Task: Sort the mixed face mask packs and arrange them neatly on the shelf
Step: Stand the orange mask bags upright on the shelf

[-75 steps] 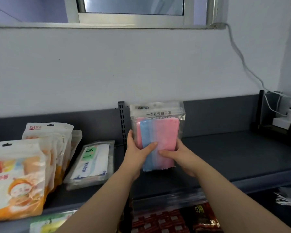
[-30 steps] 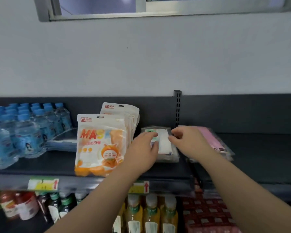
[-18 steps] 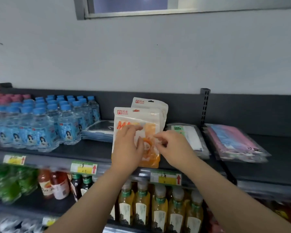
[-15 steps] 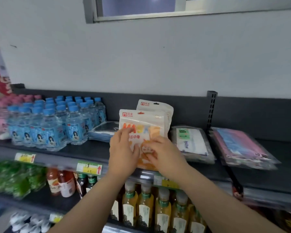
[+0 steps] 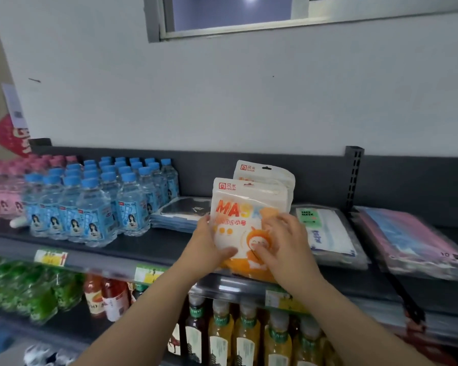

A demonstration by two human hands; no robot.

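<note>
Squaring up the orange kids' mask pack [image 5: 245, 220]

Left hand [image 5: 209, 247] and right hand [image 5: 283, 244] both grip it upright at the shelf [image 5: 148, 249] front, probably to line it up with the matching pack [image 5: 267, 173] right behind.

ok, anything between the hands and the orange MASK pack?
Nothing visible. The left hand and right hand are both already on the front orange MASK pack, which stands upright at the shelf front with a matching pack behind it.
</note>
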